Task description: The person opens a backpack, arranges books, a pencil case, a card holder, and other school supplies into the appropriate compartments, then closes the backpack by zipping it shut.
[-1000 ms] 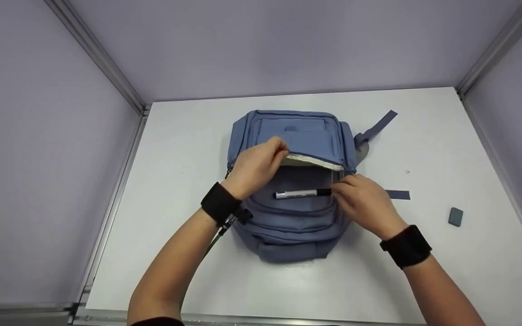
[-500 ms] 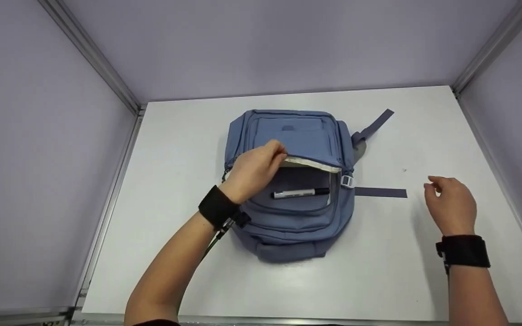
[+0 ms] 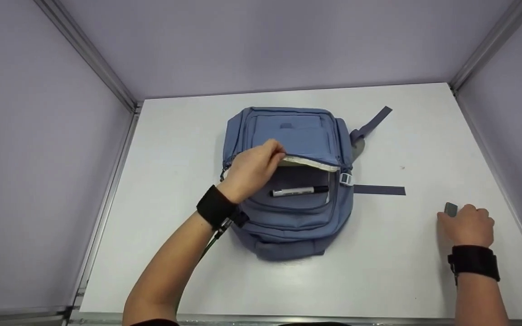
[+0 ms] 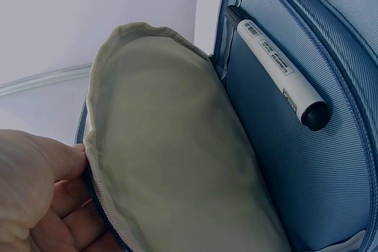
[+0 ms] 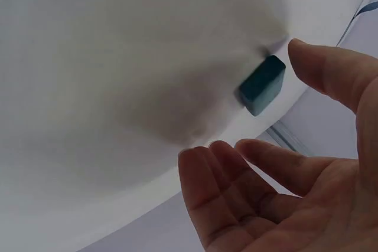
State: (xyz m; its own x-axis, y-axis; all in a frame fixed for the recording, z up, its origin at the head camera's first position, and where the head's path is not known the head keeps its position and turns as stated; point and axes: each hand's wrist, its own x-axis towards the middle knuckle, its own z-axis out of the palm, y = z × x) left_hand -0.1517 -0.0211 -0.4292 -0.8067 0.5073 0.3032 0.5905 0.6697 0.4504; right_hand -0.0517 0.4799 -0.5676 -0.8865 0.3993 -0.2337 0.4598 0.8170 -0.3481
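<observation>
A blue backpack (image 3: 288, 233) lies on the white table with its front pocket unzipped. My left hand (image 3: 253, 170) pinches the edge of the pocket's flap (image 4: 165, 140) between thumb and fingers and lifts it, showing the pale lining in the left wrist view. Inside the opening lies a black-capped white marker (image 3: 293, 191). Far to the right, my right hand (image 3: 469, 226) is over a small dark teal block (image 3: 451, 209). In the right wrist view its thumb and extended fingers are spread on either side of the block (image 5: 263, 87), apparently without touching it.
From the backpack's right side run two straps (image 3: 379, 190), with a white buckle (image 3: 346, 179) near its edge. Pale walls (image 3: 261, 50) stand behind and to both sides of the white table (image 3: 369, 280).
My right hand has left the backpack and moved right to the teal block; the marker lies released in the pocket. My left hand has kept its hold on the flap.
</observation>
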